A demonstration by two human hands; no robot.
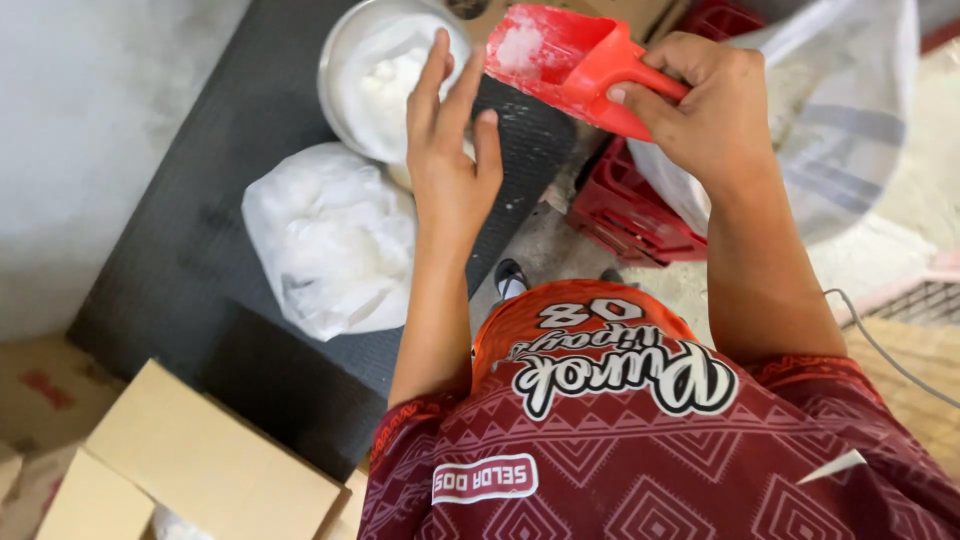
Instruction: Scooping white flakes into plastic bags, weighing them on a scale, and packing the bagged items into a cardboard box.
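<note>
My right hand grips the handle of a red plastic scoop dusted with white powder, held above the dark mat. My left hand is open with fingers apart, hovering by the rim of a round metal bowl that holds white powder. A tied clear bag of white powder lies on the mat just below the bowl and left of my left forearm.
A dark rubber mat covers the surface. A red plastic crate holds a large clear sack at the right. Cardboard boxes sit at the lower left. A grey wall is on the left.
</note>
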